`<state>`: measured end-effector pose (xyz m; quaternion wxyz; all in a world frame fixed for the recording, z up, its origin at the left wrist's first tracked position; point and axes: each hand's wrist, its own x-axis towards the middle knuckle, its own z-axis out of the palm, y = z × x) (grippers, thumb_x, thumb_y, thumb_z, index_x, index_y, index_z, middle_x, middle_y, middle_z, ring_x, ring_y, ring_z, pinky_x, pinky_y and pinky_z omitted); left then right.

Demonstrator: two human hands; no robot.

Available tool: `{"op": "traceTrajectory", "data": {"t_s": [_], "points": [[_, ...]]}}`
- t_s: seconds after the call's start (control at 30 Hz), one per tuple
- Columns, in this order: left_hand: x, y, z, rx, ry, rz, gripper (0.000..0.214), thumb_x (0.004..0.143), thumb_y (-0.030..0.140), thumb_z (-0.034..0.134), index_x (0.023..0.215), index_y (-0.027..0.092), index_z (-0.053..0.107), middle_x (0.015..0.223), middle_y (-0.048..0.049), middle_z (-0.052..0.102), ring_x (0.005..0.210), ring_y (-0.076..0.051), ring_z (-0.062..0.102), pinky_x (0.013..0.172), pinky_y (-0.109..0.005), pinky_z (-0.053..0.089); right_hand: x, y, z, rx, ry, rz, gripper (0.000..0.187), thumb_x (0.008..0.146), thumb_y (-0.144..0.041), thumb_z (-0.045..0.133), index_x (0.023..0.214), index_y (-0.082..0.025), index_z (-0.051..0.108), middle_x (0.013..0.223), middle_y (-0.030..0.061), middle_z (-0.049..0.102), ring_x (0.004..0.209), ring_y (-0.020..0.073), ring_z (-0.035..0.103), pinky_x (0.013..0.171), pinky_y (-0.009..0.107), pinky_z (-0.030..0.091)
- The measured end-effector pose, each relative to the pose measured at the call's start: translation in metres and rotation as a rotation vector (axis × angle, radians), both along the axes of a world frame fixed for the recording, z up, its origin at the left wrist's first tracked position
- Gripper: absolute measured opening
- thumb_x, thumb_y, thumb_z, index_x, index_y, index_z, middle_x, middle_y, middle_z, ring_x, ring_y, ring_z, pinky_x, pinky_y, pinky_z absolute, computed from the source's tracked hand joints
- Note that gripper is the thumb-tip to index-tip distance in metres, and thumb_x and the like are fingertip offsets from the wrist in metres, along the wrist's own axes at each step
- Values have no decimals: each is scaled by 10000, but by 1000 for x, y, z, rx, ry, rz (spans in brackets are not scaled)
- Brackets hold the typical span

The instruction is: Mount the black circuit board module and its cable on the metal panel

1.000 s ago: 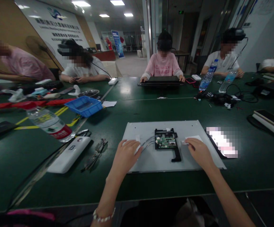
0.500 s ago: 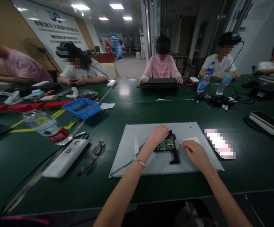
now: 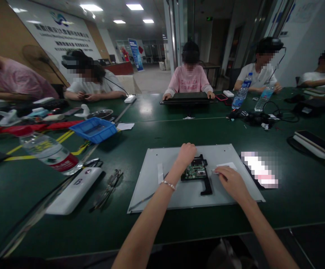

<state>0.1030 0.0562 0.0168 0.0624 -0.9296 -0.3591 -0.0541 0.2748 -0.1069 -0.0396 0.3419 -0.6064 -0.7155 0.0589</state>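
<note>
A green circuit board [image 3: 195, 171] in a black bracket [image 3: 206, 185] lies on a white panel [image 3: 176, 198]. My left hand [image 3: 187, 152] is over the upper left edge of the board, its fingers curled in; whatever they may hold is hidden behind the hand. To the right of the bracket, my right hand [image 3: 231, 180] rests low over the panel with thumb and fingers pinched together. Beside its fingertips lies a flat white piece [image 3: 229, 165]. A tiny pale bit shows at the pinch, too small to name. A grey cable [image 3: 147, 199] runs under my left forearm.
Left of the panel are eyeglasses [image 3: 107, 190], a white power bank [image 3: 76, 190], a tilted water bottle [image 3: 50, 153] and a blue tray [image 3: 95, 130]. A lit phone [image 3: 259, 170] lies at its right. Across the table, a person in pink [image 3: 189, 80] handles a dark panel [image 3: 187, 98].
My left hand has shifted slightly up and left, uncovering more of the circuit board. My right hand keeps nearly the same place. The whole view has turned a little.
</note>
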Motion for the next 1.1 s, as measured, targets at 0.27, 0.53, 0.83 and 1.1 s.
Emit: {"op": "traceTrajectory", "data": {"t_s": [0.27,0.53,0.83,1.1], "points": [[-34,-9,10,-82,-56,2,283,891,269,477,1131,154,573,1148,-110,610,1070,-231,557,915,-348,408,0,0,-1,7,11,-9,297,820,-134,414,996,-195,645,1058,65,661,1014,203,589,914,380,465],[-99,-39,7,-617,-370,-66,1023,712,504,653,1454,149,44,1524,-133,99,1391,-275,146,1140,-389,175,-2,-1,-1,8,15,-36,266,845,-183,433,1017,-200,634,1071,65,653,1020,202,583,928,378,456],[-106,-38,1,-794,-404,-95,1115,601,406,739,1450,135,69,1501,-155,155,1373,-305,186,1145,-420,143,-5,3,-3,-44,-53,-38,238,854,-281,492,1031,-216,637,1083,63,645,1030,227,572,910,404,457],[-106,-39,-1,-796,-384,-45,1105,586,418,741,1438,103,113,1492,-188,167,1367,-335,186,1139,-437,144,-6,0,2,-57,-69,-63,234,863,-263,471,1018,-210,639,1069,61,646,1013,216,573,899,383,460]]}}
